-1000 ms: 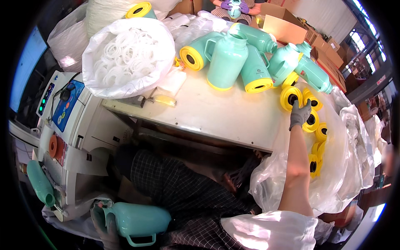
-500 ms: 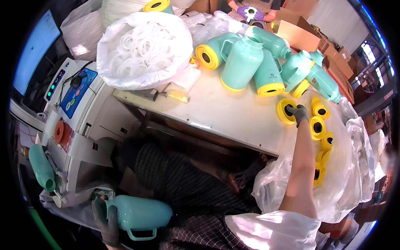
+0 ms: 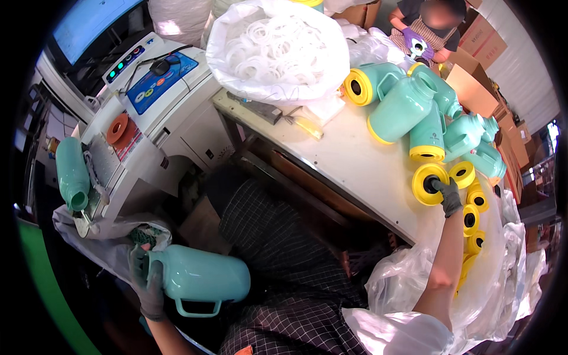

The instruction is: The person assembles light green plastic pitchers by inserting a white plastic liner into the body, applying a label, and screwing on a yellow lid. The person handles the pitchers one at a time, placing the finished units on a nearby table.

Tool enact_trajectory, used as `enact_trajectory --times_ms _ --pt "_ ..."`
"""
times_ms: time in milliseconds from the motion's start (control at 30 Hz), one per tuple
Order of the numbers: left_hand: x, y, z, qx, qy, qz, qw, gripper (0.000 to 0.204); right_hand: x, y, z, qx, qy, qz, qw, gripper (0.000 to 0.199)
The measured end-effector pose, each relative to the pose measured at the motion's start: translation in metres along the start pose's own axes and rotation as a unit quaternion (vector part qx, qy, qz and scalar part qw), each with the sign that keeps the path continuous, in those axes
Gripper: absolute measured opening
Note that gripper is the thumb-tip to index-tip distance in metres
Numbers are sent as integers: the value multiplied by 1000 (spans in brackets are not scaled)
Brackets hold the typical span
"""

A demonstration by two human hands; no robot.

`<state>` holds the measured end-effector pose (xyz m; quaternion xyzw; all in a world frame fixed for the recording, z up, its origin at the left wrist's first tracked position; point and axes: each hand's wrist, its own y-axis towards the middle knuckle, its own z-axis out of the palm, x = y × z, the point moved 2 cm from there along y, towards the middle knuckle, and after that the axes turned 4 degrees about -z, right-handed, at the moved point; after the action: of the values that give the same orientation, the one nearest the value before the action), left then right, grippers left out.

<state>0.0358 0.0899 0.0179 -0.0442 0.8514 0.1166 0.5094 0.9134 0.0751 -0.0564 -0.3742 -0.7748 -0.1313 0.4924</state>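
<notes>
At the lower left, my left hand (image 3: 148, 284), in a grey glove, is closed round the mouth end of a teal jug (image 3: 207, 275). The jug lies sideways before my apron, its handle downward. My right hand (image 3: 448, 198), also gloved, reaches to the table's right side. Its fingers grip the dark middle of a round yellow cap (image 3: 420, 188); part of that grip is hidden. Just beyond stand and lie several teal jugs (image 3: 402, 106) with yellow bases. Smaller yellow caps with black centres (image 3: 471, 220) lie in a row beside my right wrist.
A white sack (image 3: 222, 65) of clear rings sits on the table (image 3: 355, 171). To the left is a white machine (image 3: 189, 124) with a blue panel, and another teal jug (image 3: 72, 168). Clear plastic sheeting (image 3: 396, 284) hangs at right. Across the table a person (image 3: 435, 38) wears purple gloves.
The view has swung left, shifting the table and machine rightward in the picture. My left hand still holds the jug, and my right hand remains on the yellow cap.
</notes>
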Motion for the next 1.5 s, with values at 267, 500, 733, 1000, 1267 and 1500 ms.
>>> enact_trajectory --times_ms 267,500,733,1000,1267,1500 --pt "110 -33 6 -121 -449 -178 867 42 87 -168 241 354 174 -97 914 42" --pt "119 -72 65 -177 -549 -243 780 45 196 -272 388 329 340 -138 870 40" --pt "98 -80 74 -185 -588 -275 738 33 239 -329 405 338 227 -594 693 52" --pt "121 -98 72 -152 -611 -241 739 42 224 -349 389 358 155 -577 717 51" --pt "110 -94 57 -292 -397 -190 849 38 209 -344 380 374 189 -601 681 65" --pt "52 -69 49 -274 -22 52 960 36 259 -304 352 530 246 -354 730 92"
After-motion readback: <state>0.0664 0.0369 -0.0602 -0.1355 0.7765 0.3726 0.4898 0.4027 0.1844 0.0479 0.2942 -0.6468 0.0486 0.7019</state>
